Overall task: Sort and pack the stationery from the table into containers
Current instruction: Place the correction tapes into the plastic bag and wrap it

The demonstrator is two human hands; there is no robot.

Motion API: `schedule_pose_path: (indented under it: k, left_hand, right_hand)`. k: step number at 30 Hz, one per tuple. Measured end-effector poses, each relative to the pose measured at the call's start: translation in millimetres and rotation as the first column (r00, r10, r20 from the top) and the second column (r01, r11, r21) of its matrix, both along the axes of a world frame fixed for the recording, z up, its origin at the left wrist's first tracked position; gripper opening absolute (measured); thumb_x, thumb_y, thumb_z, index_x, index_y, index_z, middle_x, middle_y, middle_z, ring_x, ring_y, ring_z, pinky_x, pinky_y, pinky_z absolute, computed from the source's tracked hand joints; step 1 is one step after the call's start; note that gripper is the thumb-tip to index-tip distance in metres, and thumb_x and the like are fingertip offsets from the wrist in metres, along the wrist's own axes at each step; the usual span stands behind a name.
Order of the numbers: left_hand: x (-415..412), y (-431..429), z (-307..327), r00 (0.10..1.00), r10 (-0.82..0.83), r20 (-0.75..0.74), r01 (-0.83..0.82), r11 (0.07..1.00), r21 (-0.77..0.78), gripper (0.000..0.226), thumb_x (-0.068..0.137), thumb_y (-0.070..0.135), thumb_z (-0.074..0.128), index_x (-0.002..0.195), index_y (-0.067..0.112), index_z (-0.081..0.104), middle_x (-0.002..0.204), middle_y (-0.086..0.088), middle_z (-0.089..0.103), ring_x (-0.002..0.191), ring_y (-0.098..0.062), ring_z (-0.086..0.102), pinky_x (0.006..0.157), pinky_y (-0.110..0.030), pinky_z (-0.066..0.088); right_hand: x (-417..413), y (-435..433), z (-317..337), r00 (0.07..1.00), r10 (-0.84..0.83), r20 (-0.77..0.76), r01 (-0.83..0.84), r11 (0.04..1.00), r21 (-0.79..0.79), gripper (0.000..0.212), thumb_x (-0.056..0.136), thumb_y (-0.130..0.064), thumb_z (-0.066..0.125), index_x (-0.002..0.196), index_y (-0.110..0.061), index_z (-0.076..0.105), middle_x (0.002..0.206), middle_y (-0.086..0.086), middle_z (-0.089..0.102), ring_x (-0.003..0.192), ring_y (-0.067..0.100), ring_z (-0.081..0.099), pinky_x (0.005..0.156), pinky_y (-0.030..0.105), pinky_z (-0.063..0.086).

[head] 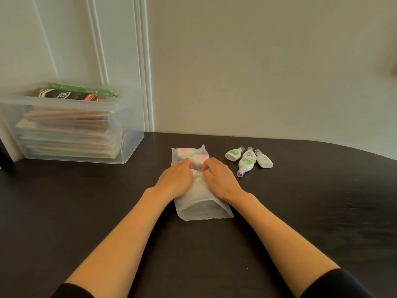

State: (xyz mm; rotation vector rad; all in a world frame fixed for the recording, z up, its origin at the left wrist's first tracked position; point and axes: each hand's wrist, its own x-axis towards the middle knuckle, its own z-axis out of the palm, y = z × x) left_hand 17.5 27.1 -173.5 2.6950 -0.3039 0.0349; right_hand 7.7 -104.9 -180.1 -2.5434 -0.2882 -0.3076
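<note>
Left hand (176,177) and right hand (219,177) both pinching the middle of a white pouch (199,196) flat on the dark table (107,211), three small bottles (249,160) just right, full clear bin (71,125) far left.

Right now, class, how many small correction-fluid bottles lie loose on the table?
3, clustered right of the white pouch: left bottle, middle bottle, right bottle. More may be hidden inside the pouch under the hands.

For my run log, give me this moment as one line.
left hand + right hand: gripping white pouch | three correction bottles: loose on table | clear bin: filled
</note>
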Motion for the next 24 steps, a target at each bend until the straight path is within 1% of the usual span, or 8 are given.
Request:
schedule_pose_path:
  k: [2, 6, 10, 14, 17, 20, 22, 24]
  left_hand:
    - [2.5, 0.9, -0.7, 1.0, 0.006, -0.015, -0.006, 1.0, -0.021, 0.016, 0.096, 0.015, 0.026, 0.101, 0.015, 0.041, 0.095, -0.005, 0.05, 0.086, -0.026, 0.048, 0.071, -0.035, 0.037]
    - [6.9, 1.7, -2.2, 0.997, -0.043, 0.061, 0.041, 0.998, 0.039, 0.034, 0.098, 0.016, 0.027, 0.126, 0.011, 0.045, 0.131, -0.007, 0.043, 0.116, -0.027, 0.044, 0.094, -0.039, 0.037]
    - [11.1, 2.9, -4.1, 0.993, -0.095, 0.07, 0.091, 0.995, 0.049, 0.038, 0.099, 0.014, 0.026, 0.13, 0.008, 0.047, 0.14, -0.006, 0.04, 0.126, -0.023, 0.039, 0.103, -0.036, 0.033]
    - [11.0, 1.9, -1.8, 0.995, -0.102, 0.021, 0.102, 0.995, 0.007, 0.037, 0.099, 0.012, 0.025, 0.131, 0.006, 0.043, 0.144, -0.009, 0.037, 0.128, -0.024, 0.039, 0.101, -0.032, 0.03]
    - [12.7, 1.0, 0.5, 0.995, -0.101, -0.021, 0.1, 0.995, -0.004, 0.039, 0.1, 0.013, 0.025, 0.135, 0.007, 0.04, 0.149, -0.006, 0.03, 0.133, -0.022, 0.033, 0.105, -0.03, 0.026]
    - [13.2, 3.1, 1.2, 0.994, -0.091, -0.052, 0.09, 0.996, -0.023, 0.037, 0.098, 0.012, 0.029, 0.133, 0.007, 0.041, 0.148, -0.005, 0.032, 0.13, -0.024, 0.036, 0.103, -0.032, 0.03]
    - [10.6, 4.1, -0.6, 0.997, -0.07, -0.035, 0.068, 0.996, -0.063, 0.039, 0.096, 0.01, 0.032, 0.134, 0.008, 0.039, 0.147, -0.006, 0.033, 0.13, -0.025, 0.035, 0.103, -0.034, 0.03]
    - [3.9, 6.6, -0.9, 0.997, 0.014, 0.07, -0.007, 0.995, -0.098, 0.041, 0.093, 0.01, 0.036, 0.134, 0.01, 0.038, 0.143, -0.007, 0.036, 0.127, -0.026, 0.036, 0.1, -0.035, 0.03]
  right_hand:
    - [5.3, -1.9, -0.6, 1.0, 0.012, -0.011, -0.012, 1.0, 0.013, 0.019, 0.091, -0.008, 0.035, 0.095, -0.004, 0.053, 0.111, 0.009, 0.056, 0.097, 0.02, 0.045, 0.082, 0.033, 0.036]
    - [13.7, -4.9, -1.2, 0.999, 0.013, -0.043, -0.015, 0.999, -0.04, 0.035, 0.094, -0.016, 0.035, 0.123, -0.008, 0.054, 0.128, 0.006, 0.049, 0.114, 0.023, 0.041, 0.098, 0.038, 0.034]
    - [20.8, -6.9, -3.0, 0.999, 0.003, -0.05, -0.005, 1.0, -0.025, 0.034, 0.095, -0.019, 0.036, 0.106, -0.007, 0.066, 0.135, 0.0, 0.044, 0.124, 0.016, 0.031, 0.102, 0.033, 0.025]
    - [25.1, -6.5, -1.7, 0.995, 0.059, -0.084, -0.055, 0.997, 0.049, 0.033, 0.095, -0.011, 0.036, 0.111, 0.0, 0.062, 0.132, 0.004, 0.048, 0.119, 0.019, 0.042, 0.097, 0.03, 0.031]
    - [28.5, -6.4, -1.2, 0.988, 0.071, -0.136, -0.065, 0.997, 0.048, 0.034, 0.093, -0.009, 0.034, 0.118, 0.001, 0.055, 0.128, 0.012, 0.05, 0.115, 0.027, 0.043, 0.095, 0.034, 0.03]
    - [26.1, -5.7, -1.5, 0.982, 0.093, -0.166, -0.074, 0.991, 0.115, 0.039, 0.089, -0.015, 0.031, 0.11, 0.007, 0.056, 0.103, 0.021, 0.057, 0.091, 0.028, 0.044, 0.083, 0.04, 0.031]
    - [22.8, -7.9, -2.4, 0.985, 0.092, -0.145, -0.067, 0.983, 0.169, 0.041, 0.089, -0.016, 0.032, 0.118, -0.002, 0.057, 0.108, 0.015, 0.06, 0.097, 0.025, 0.046, 0.087, 0.039, 0.035]
    - [17.4, -11.1, -2.9, 0.999, 0.016, -0.037, -0.007, 0.972, 0.237, 0.034, 0.091, -0.01, 0.039, 0.119, -0.007, 0.058, 0.118, 0.006, 0.057, 0.11, 0.019, 0.044, 0.095, 0.032, 0.037]
